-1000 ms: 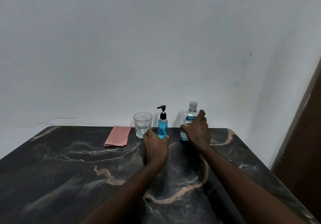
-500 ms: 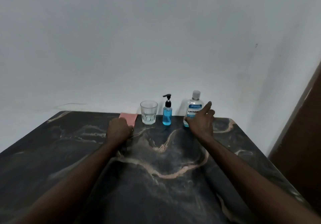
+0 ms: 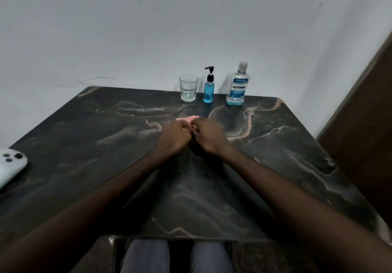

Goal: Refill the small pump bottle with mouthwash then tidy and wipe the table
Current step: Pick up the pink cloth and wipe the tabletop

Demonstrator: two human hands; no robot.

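Both hands, left [image 3: 172, 136] and right [image 3: 209, 136], pinch the pink cloth [image 3: 187, 119] mid-tabletop; it pokes out toward the far edge, bottles lined up beyond.

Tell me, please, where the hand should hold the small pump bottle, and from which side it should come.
Grip the small pump bottle around its blue body, below the black pump head. It stands upright between the glass and the mouthwash bottle, with the wall close behind, so coming from the front is probably easiest; the fingers fit the gaps on both sides.
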